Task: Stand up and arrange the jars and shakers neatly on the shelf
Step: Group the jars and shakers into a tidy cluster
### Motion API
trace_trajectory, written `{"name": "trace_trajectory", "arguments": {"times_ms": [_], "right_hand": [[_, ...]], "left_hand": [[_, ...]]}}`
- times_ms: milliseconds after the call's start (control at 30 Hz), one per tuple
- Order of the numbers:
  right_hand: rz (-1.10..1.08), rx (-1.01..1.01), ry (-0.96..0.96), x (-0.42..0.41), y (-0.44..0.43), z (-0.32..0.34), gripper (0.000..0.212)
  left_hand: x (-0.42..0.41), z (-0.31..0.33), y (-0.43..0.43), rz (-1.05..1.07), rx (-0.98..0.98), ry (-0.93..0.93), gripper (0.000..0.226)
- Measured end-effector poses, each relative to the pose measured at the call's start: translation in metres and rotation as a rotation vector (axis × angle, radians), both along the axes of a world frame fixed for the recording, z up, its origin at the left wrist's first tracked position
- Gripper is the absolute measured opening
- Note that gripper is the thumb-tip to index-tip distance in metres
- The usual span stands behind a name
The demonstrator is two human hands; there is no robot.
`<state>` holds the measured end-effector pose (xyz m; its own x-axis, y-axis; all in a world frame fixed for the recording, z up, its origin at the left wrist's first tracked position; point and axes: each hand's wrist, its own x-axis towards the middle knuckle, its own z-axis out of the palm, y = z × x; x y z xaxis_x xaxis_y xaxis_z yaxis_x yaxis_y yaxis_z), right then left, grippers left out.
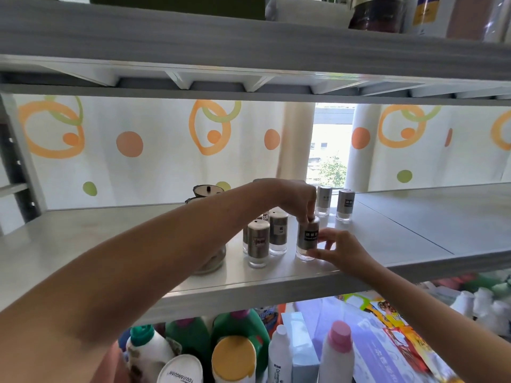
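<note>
In the head view, a pale grey shelf (401,239) carries everything. The left hand (293,194) reaches across from the near left and pinches the top of a small shaker with a brushed-metal sleeve, black label and clear glass base (307,237). This shaker stands upright near the shelf's front edge, a little right of the middle.

The right hand (341,251) comes up from the near right, with its thumb at the glass base and its fingertips curled against the side. Holding it at top and bottom together probably lets the person turn the label forward and square the shaker up without tipping it.

Just to the left, three matching shakers (258,241) stand upright in a tight cluster, one partly hidden. Two far shakers (324,200) stand side by side at the back edge, apart from the rest, so they seem not yet gathered in.

A round clear glass jar (211,258) sits left of the cluster, half hidden under the left forearm. A dark-lidded pot (206,190) stands behind it.
</note>
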<state>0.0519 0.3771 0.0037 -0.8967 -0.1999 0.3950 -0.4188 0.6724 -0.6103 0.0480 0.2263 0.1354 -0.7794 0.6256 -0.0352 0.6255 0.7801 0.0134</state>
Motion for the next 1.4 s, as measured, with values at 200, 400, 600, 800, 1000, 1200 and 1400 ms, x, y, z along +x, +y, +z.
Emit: {"name": "trace_trajectory", "arguments": {"times_ms": [200,400,600,800,1000,1200,1400], "right_hand": [[0.044,-0.012,-0.014,0.014,-0.011,0.001,0.033],[0.084,-0.013,-0.007,0.019,-0.027,0.004,0.033],[0.085,0.009,-0.011,0.015,-0.039,0.005,0.036],[0.096,-0.035,-0.025,0.008,-0.046,0.007,0.031],[0.094,-0.009,-0.018,0.004,-0.049,0.008,0.032],[0.081,-0.014,-0.018,0.0,-0.05,0.006,0.033],[0.085,-0.011,-0.002,0.0,-0.051,0.005,0.034]], "left_hand": [[0.014,0.002,-0.011,0.004,-0.036,-0.032,0.033],[0.019,0.003,-0.026,0.039,-0.045,-0.008,0.037],[0.022,0.001,-0.043,0.063,-0.079,0.042,0.035],[0.02,-0.003,-0.056,0.077,-0.047,0.013,0.035],[0.014,-0.007,-0.064,0.078,0.007,-0.018,0.032],[0.012,-0.009,-0.067,0.069,0.041,-0.039,0.032],[0.013,-0.009,-0.071,0.057,0.044,-0.038,0.038]]}}
